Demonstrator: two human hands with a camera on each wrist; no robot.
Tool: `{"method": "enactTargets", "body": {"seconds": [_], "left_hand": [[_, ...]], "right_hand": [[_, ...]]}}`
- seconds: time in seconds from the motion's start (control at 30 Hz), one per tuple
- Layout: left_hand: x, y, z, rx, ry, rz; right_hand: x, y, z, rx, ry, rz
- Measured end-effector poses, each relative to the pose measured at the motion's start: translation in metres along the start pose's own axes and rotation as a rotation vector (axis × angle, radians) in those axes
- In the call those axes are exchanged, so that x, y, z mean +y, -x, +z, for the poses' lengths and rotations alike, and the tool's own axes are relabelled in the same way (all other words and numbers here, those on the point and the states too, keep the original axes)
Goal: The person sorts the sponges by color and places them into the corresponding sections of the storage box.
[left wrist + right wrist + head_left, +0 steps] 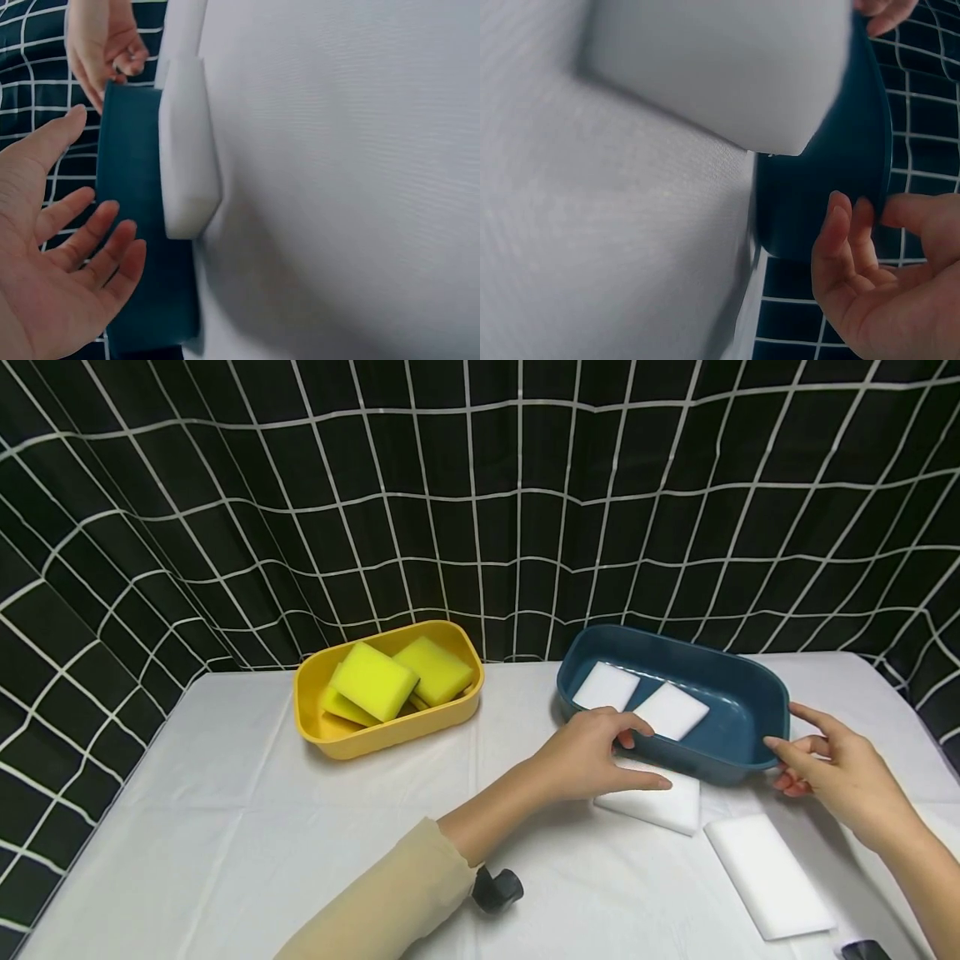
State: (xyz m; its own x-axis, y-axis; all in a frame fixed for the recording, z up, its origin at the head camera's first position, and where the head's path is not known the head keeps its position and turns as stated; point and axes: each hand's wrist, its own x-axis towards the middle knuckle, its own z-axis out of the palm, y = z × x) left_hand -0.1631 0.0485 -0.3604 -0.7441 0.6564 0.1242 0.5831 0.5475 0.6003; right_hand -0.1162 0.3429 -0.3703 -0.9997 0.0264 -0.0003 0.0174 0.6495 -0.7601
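My left hand (pixel 588 756) hovers at the front rim of a dark blue plastic bin (pixel 738 710), its fingers spread and loosely bent with nothing between them. The bin's right end is held by my right hand (pixel 847 777), thumb at the rim and other fingers against the outside wall. Inside the bin lie two white sponges, one at the left (pixel 606 685) and another nearer the middle (pixel 672 710). A further white sponge (pixel 667 806) rests against the bin's front, partly hidden under my left hand. One more white sponge (pixel 768 877) lies on the cloth nearer to me.
A yellow bin (pixel 360 745) holding several yellow sponges (pixel 375 681) stands at the left. White cloth (pixel 225 860) covers the table, and a black curtain with white grid lines (pixel 495 527) hangs behind. Black wrist-worn gear (pixel 497 891) shows below my left forearm.
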Motion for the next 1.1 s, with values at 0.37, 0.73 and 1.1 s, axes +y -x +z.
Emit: {"method": "enactTargets", "body": {"seconds": [0.37, 0.73, 1.1], "left_hand": [[-0.013, 0.011, 0.010, -0.020, -0.043, -0.024], [-0.019, 0.013, 0.020, -0.087, -0.047, -0.081], [-0.021, 0.014, 0.019, -0.111, -0.041, -0.063]], "right_hand": [[0.001, -0.001, -0.001, -0.001, 0.020, 0.002], [0.000, 0.000, -0.001, 0.002, 0.013, -0.002], [0.003, -0.001, -0.001, 0.005, 0.017, -0.009]]}}
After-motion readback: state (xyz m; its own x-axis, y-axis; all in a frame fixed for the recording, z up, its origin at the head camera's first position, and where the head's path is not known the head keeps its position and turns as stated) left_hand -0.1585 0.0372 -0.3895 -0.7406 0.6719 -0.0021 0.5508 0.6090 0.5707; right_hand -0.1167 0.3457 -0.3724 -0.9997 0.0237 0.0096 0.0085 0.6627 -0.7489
